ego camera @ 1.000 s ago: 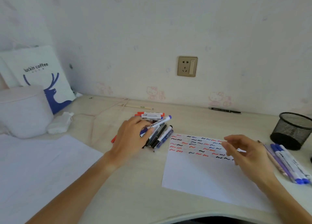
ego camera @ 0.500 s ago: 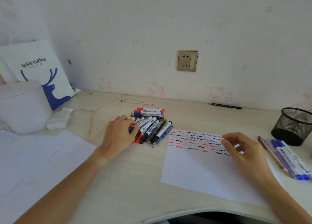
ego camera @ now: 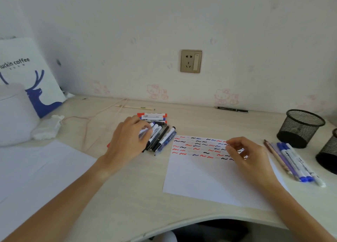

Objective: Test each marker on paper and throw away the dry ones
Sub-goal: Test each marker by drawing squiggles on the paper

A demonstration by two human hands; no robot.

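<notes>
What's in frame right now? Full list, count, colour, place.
marker pile: a dozen or so, red, blue and black caps, desk centre
test paper: 1, white, red, blue and black squiggles, right of pile
pens: about 5, blue, purple, brown, right of paper
mesh cups: 2, black, far right
black pen: 1, by wall
socket: 1, gold, wall
coffee bag: 1, white and blue, left
blank sheets: white, left foreground
left hand: grip on a marker in the pile
right hand: loosely curled over the paper, empty

Home desk (ego camera: 127, 196), cartoon-stickered wall (ego camera: 156, 91)
</notes>
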